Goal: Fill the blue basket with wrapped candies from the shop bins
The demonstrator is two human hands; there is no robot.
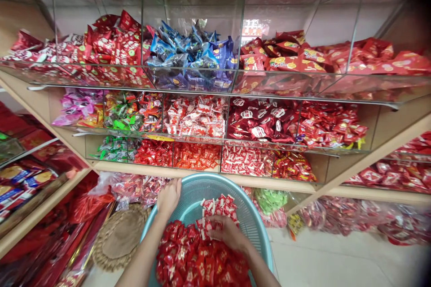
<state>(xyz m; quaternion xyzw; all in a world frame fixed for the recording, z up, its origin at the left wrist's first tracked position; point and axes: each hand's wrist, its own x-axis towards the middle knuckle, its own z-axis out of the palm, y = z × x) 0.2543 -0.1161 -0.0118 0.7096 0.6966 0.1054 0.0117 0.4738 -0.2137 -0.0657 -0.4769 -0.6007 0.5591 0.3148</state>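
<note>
A teal plastic basket point(251, 219) sits low in front of me, filled with red wrapped candies point(188, 255) and a smaller heap of red-and-white wrapped candies point(218, 206). My left hand point(168, 197) is closed over the basket's far left rim. Inside the basket, my right hand point(225, 232) has its fingers curled on a few red-and-white candies at the edge of that heap.
Clear-fronted shelf bins point(215, 85) hold red, blue, green and pink candy packets in three tiers ahead. More red goods fill shelves on the left point(30, 175) and right point(404, 170). A woven straw item point(117, 237) and plastic bags of sweets point(134, 188) lie on the pale floor point(336, 260).
</note>
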